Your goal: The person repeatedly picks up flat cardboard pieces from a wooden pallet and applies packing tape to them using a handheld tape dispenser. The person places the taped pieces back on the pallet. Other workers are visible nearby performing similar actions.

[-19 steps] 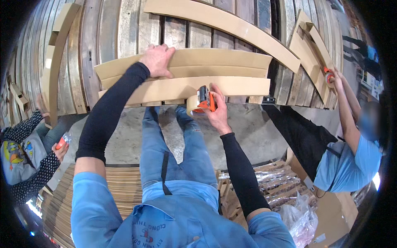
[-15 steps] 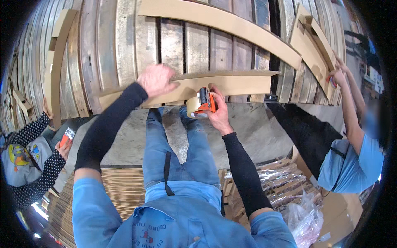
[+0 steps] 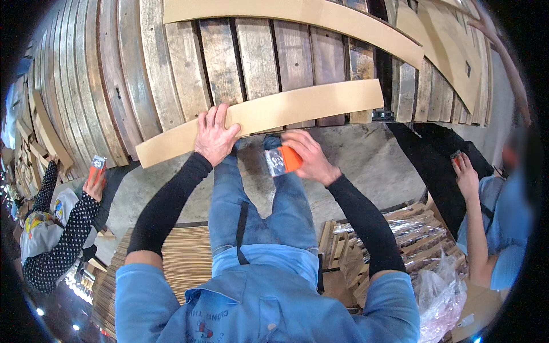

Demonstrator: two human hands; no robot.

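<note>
A long, narrow tan cardboard strip (image 3: 309, 107) lies along the near edge of the slatted wooden table. My left hand (image 3: 217, 136) rests on its left part, fingers laid across the cardboard and thumb spread to the side. In front of the table edge, my right hand (image 3: 311, 157) grips an orange tape dispenser (image 3: 290, 159), whose shiny metal end points left. The dispenser is apart from the strip, and its tape roll is hard to make out from this angle.
Farther back on the table lies another long cardboard strip (image 3: 297, 17), with a wide cardboard piece (image 3: 440, 48) at the right. Co-workers stand on both sides; the left one holds an orange dispenser (image 3: 98, 166). Behind me are stacked cardboard (image 3: 157, 266) and a plastic bag (image 3: 437, 297).
My left hand has come down onto the strip, which now lies flat and more tilted. My right hand has turned the dispenser and drawn it slightly nearer. The right co-worker's arm has dropped.
</note>
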